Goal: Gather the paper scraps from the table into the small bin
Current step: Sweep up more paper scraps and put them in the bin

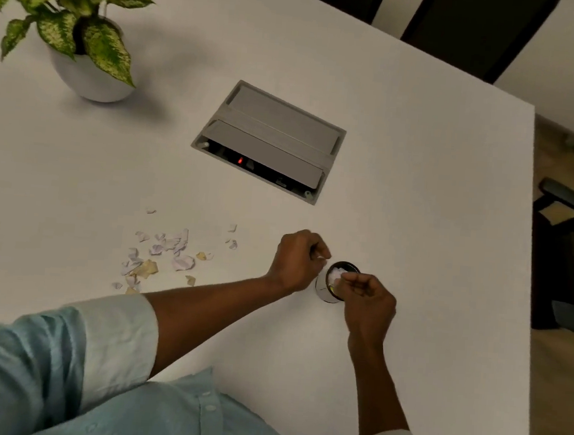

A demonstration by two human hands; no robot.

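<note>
— Paper scraps (159, 257) mostly lie loose on the table (417, 200), left of the small bin (337, 283); some white bits already sit inside.

— And the hands?

— Both at the rim: left hand (297, 261) curled, pinching a white bit; right hand (368, 297) pinched narrow over the opening (contents unclear). Looks like dropping-in; next, reach back left.
</note>
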